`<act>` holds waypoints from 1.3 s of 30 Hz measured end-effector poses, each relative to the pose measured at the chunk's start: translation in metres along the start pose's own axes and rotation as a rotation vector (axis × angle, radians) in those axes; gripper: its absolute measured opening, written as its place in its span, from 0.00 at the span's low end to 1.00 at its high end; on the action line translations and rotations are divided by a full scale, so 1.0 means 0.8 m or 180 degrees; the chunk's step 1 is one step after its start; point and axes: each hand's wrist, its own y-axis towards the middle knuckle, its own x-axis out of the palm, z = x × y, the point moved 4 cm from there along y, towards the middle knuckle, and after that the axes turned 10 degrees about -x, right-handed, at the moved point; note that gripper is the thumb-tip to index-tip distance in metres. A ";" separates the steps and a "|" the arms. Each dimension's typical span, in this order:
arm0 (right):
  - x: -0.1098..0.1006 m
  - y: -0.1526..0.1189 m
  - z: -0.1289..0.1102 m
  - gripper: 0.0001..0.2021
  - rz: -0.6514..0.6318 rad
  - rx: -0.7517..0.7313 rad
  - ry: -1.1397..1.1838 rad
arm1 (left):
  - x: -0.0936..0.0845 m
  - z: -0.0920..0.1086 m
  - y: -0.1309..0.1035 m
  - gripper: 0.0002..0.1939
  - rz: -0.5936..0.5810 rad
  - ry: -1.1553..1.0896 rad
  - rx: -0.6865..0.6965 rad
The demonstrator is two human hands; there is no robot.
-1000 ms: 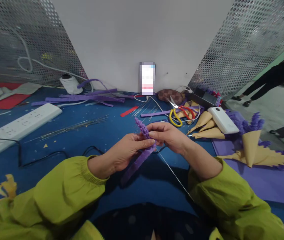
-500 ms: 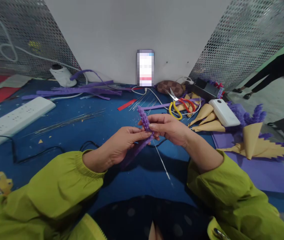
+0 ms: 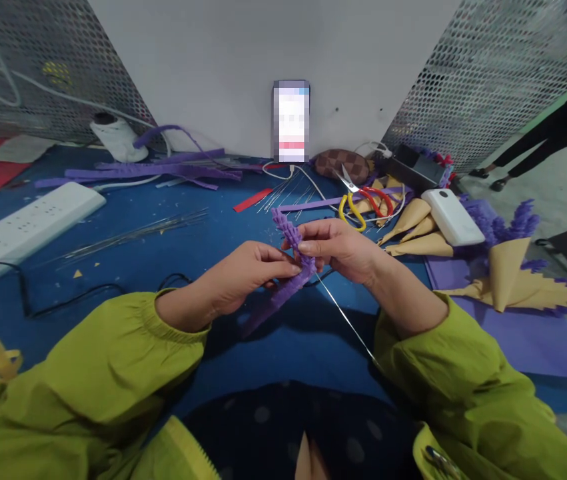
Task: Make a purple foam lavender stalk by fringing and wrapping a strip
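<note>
Between my hands is a purple fringed strip (image 3: pixel 290 230), wound in a spiky coil whose tip points up and away. My right hand (image 3: pixel 346 250) pinches the coil from the right. From the left, my left hand (image 3: pixel 250 267) closes its thumb and fingers on the strip just below the coil. The strip's loose tail (image 3: pixel 283 293) hangs down and left under my left hand. A thin metal wire (image 3: pixel 346 318) comes out below the coil and slants down to the right sleeve.
Scissors (image 3: pixel 350 187) with red and yellow handles, a white power bank (image 3: pixel 453 217) and paper-wrapped purple flowers (image 3: pixel 506 273) lie right. A phone (image 3: pixel 291 123) leans on the wall. Left are a power strip (image 3: pixel 28 230), loose wires (image 3: pixel 138 233) and purple strips (image 3: pixel 153 172).
The wire has swung to the right, and the coil has turned, showing more of the strip below it. The view has shifted slightly, and both hands stay at the strip.
</note>
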 end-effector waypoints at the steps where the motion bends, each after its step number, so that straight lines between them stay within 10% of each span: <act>1: 0.001 0.000 0.000 0.08 -0.0024 0.0000 -0.0022 | 0.001 -0.001 0.000 0.06 0.0001 0.0033 0.0009; 17: 0.003 -0.002 0.000 0.10 -0.0099 0.0012 -0.0448 | 0.011 -0.005 -0.001 0.05 -0.0002 -0.0394 -0.0056; 39: 0.013 0.001 0.003 0.19 0.0819 -0.0418 -0.1247 | 0.011 -0.010 -0.001 0.09 0.0443 -0.0240 0.0397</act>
